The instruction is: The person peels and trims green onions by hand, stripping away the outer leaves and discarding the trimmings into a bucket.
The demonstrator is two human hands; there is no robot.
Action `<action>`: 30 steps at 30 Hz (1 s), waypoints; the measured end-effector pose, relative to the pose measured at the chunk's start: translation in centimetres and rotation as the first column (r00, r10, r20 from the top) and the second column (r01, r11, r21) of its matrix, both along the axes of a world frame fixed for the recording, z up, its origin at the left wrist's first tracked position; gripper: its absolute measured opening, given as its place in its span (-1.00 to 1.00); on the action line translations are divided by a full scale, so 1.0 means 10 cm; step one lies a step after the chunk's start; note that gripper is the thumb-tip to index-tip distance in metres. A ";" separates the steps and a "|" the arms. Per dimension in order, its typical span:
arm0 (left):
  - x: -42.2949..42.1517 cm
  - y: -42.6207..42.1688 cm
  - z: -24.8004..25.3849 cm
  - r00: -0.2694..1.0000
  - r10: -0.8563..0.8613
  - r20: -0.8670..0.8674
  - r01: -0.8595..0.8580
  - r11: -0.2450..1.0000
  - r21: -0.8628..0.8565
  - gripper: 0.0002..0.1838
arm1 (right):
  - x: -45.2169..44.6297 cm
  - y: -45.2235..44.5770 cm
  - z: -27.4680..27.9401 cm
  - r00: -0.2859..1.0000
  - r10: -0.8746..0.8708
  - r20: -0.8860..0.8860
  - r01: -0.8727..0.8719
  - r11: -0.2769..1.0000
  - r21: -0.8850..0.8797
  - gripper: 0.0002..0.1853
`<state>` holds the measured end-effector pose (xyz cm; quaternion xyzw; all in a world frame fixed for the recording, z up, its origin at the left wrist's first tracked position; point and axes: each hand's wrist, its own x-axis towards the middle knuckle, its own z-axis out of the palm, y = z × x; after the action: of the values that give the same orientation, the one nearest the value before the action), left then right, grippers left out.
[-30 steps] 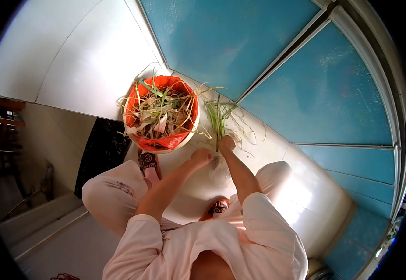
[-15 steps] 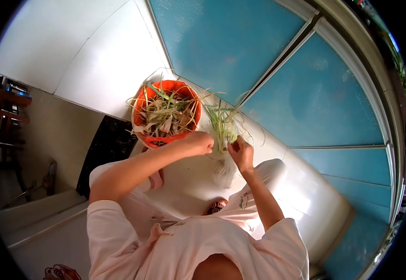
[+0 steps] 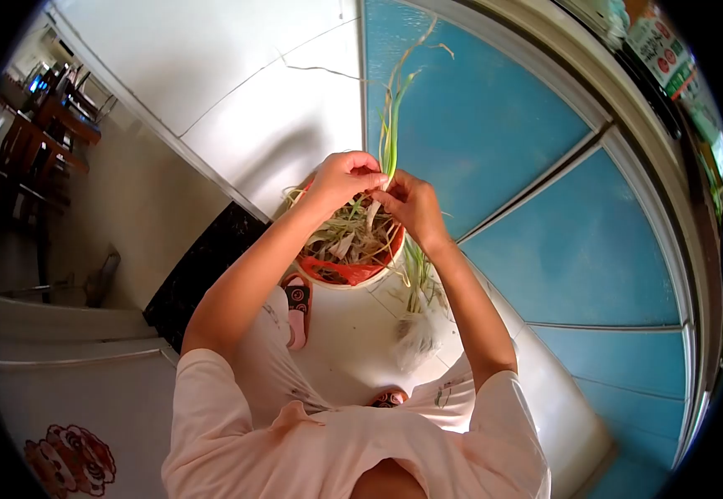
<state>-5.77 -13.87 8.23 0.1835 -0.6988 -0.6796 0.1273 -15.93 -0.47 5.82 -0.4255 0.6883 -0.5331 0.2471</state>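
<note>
Head cam: left hand [image 3: 346,176] and right hand [image 3: 416,208] both have a narrow pinch grip on one green stalk [image 3: 390,137], held up above the red-lined bucket [image 3: 355,273] of dry scraps [image 3: 340,241]. Can't really tell if its pale lower end touches the scraps. More greens [image 3: 416,270] lie on the floor [image 3: 345,333], right of the bucket. Imo opposite tugging could snap that skinny stalk, and a loosened pinch could drop it into the scraps.
</note>
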 end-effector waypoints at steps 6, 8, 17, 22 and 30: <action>0.05 -0.05 -0.19 0.998 0.062 0.005 -0.061 0.995 -0.081 -0.92 | -0.10 -0.09 -0.03 0.977 -0.023 0.211 0.054 0.988 -0.142 -0.84; 0.06 -0.05 -0.25 0.997 0.069 0.043 -0.066 0.996 -0.061 -0.92 | -0.08 -0.14 -0.06 0.989 -0.013 0.148 0.038 0.984 -0.173 -0.87; 0.07 -0.14 -0.54 0.978 0.179 0.110 -0.204 0.932 0.301 -0.87 | -0.11 -0.11 -0.27 0.906 -0.099 0.412 0.215 0.945 -0.247 -0.89; 0.25 -0.39 -1.02 0.858 0.077 0.507 0.095 0.948 -0.304 -0.81 | -0.23 -0.03 -0.03 0.938 -0.161 0.306 0.252 0.924 -0.287 -0.86; 0.04 -0.09 -0.48 1.000 0.003 0.031 0.000 0.994 -0.106 -0.81 | -0.16 -0.12 -0.27 0.950 -0.104 0.294 0.166 0.967 -0.196 -0.83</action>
<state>-5.39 -14.75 3.39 0.1877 -0.7357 -0.6384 0.1264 -17.52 -1.68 3.14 -0.3216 0.6112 -0.6761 0.2569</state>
